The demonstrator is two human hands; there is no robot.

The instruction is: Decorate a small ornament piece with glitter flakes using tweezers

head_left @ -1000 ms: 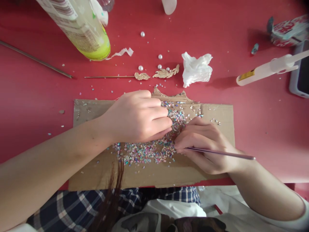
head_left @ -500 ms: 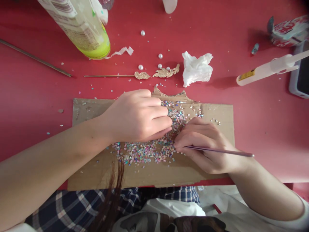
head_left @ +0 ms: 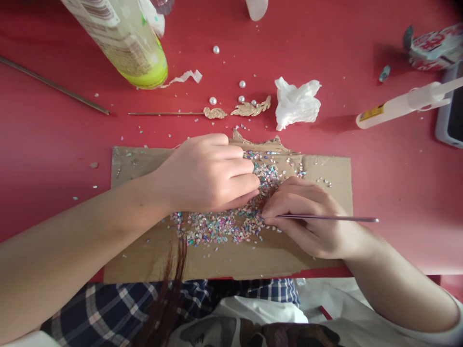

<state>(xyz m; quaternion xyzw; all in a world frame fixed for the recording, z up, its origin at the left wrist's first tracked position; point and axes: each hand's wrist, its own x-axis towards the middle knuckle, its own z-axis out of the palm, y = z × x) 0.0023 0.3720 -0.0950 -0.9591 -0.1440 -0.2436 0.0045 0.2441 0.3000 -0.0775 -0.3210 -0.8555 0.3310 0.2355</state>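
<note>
My right hand is closed in a pinch on a thin purple stick, which points out to the right across the wrist. Its tip reaches the small pastel stone chips strewn over a piece of cardboard. Over the upper part of the chips lies my left hand, back up, its fingers curled. Whatever those fingers hold, if anything, is hidden beneath them. The two hands are close but apart.
Beyond the cardboard lie pearl beads, gold leaf-shaped pieces, a thin rod and crumpled tissue. A bottle stands back left. At right are a white glue applicator, a crumpled wrapper and a phone.
The outer end of the purple stick has swung up, so it now lies nearly level. My left hand keeps its pose, and the whole view has shifted very slightly.
</note>
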